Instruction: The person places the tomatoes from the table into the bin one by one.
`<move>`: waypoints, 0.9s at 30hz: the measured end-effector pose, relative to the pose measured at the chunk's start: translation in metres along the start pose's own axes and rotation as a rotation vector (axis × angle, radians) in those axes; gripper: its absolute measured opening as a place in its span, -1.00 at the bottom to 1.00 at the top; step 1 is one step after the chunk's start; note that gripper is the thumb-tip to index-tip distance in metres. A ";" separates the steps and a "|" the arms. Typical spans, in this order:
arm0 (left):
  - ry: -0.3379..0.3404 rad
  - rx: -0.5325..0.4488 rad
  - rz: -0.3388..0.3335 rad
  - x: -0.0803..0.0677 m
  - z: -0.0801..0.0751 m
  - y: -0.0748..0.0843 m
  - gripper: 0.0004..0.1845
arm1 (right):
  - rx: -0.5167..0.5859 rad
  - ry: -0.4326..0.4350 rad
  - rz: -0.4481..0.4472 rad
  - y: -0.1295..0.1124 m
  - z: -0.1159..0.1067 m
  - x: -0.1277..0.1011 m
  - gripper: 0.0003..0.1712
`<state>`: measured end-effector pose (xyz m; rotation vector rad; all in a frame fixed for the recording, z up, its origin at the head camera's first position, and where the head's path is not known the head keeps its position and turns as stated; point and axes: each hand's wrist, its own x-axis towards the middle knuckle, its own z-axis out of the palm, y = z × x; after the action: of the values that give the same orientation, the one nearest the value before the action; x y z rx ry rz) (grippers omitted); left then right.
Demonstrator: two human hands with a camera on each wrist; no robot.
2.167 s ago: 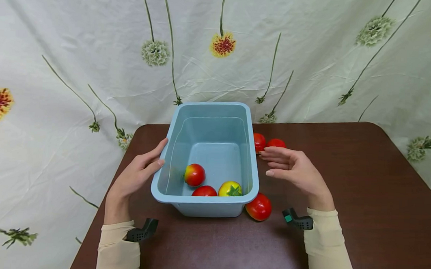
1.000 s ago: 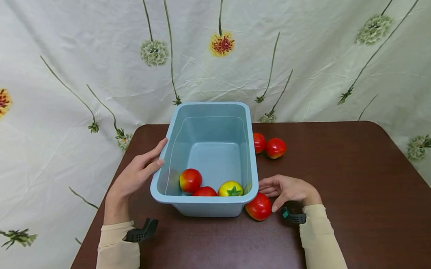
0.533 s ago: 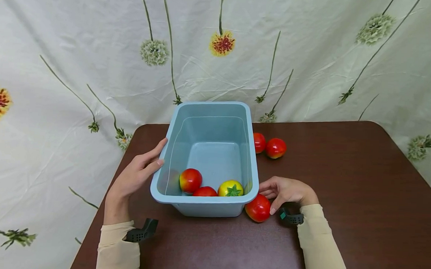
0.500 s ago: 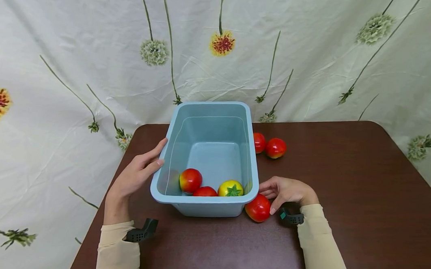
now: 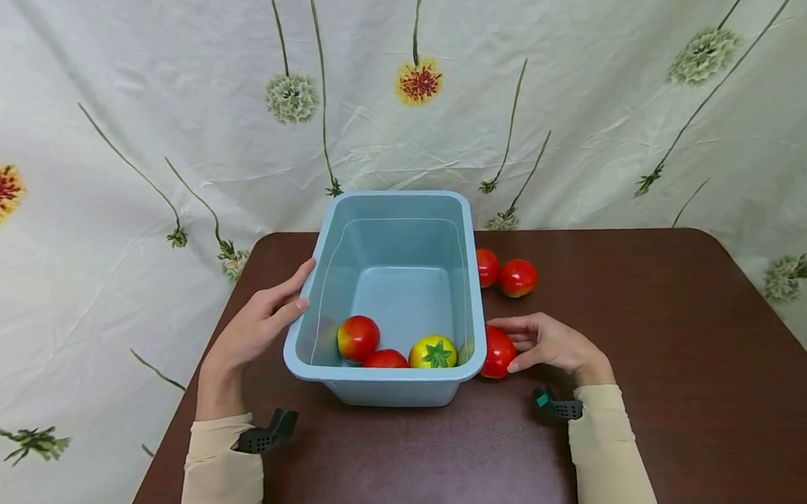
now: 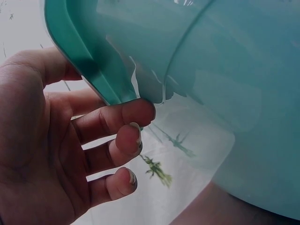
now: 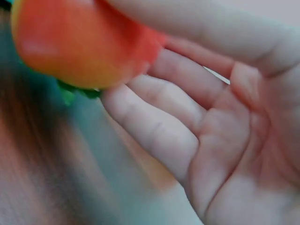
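The right hand [image 5: 554, 345] had its fingers [image 7: 154, 126] curled around a red tomato [image 5: 497, 352], held just beside the right wall of the blue bin [image 5: 472, 301], below its rim. The bin's long axis ran toward the table's [image 5: 646, 333] far edge. The left hand [image 5: 252, 328] rested relaxed fingers on the bin's left wall.

The bin [image 5: 396, 236] is smooth, pale blue plastic with a soft sheen, its walls slightly translucent. The red tomato [image 5: 497, 352] in the right hand [image 5: 552, 345] looks glossy and waxy. The desk [image 5: 647, 310] is dark brown wood-look laminate, faintly grained, semi-matt. The backdrop [image 5: 145, 79] is thin, creased printed cloth. The sleeves [image 5: 612, 461] are matt beige knit.
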<state>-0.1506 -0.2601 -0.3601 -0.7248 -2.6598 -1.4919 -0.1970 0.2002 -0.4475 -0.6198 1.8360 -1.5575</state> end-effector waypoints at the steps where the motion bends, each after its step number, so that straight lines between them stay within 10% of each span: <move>1: 0.001 0.002 0.001 0.000 0.000 0.000 -0.38 | 0.000 0.016 -0.008 -0.002 0.000 -0.001 -0.16; 27: 0.002 -0.001 -0.018 0.000 0.001 0.001 -0.38 | -0.032 0.445 -0.193 -0.057 0.005 -0.026 -0.24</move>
<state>-0.1504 -0.2592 -0.3597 -0.7014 -2.6709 -1.4979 -0.1787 0.2052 -0.3874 -0.5047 2.1789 -1.9161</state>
